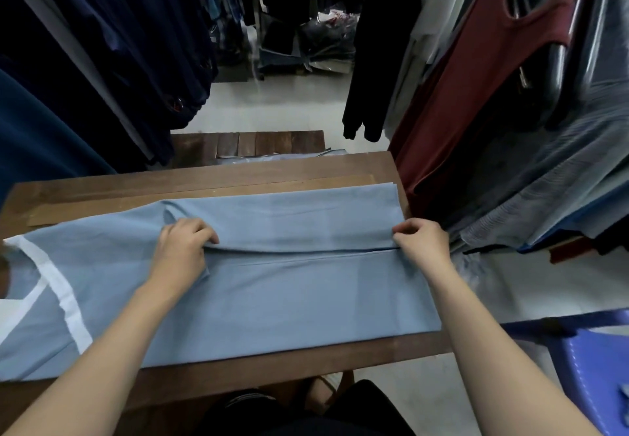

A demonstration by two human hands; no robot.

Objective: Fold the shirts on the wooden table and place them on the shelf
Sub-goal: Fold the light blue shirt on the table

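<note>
The person reaches both bare forearms forward over the light blue shirt (306,296). The left hand (185,245) is near the middle of the shirt, with its back turned up and its fingers curled around the folded edge. The right hand (422,239) is at the right end of the same fold, with fingers and thumb bent, pinching the cloth. Both wrists are almost straight, and the forearms pass above the near half of the shirt.
</note>
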